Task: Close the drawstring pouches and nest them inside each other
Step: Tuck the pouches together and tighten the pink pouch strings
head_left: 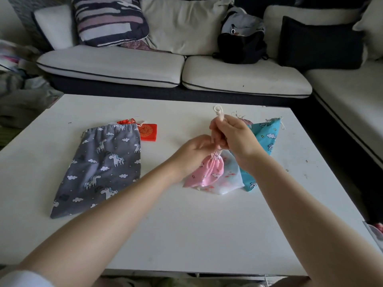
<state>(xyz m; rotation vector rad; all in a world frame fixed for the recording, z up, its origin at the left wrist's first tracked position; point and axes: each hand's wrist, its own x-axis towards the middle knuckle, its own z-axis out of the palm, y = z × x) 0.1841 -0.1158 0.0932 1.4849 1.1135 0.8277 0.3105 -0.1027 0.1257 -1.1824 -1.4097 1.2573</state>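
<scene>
Our bare forearms reach up from the bottom of the frame over the white bench [186, 235]. At centre, our left hand [194, 154] pinches the gathered neck of the small pink cloth pouch [209, 170], while our right hand [234, 137] grips its cream drawstring [218, 112], pulled upward. Under the pouch lies what seems a pale translucent pouch [230, 181], with a turquoise unicorn-print pouch [267, 137] just right. At centre left the large grey unicorn-print pouch [99, 168] lies flat, a red pouch [148, 131] behind it.
</scene>
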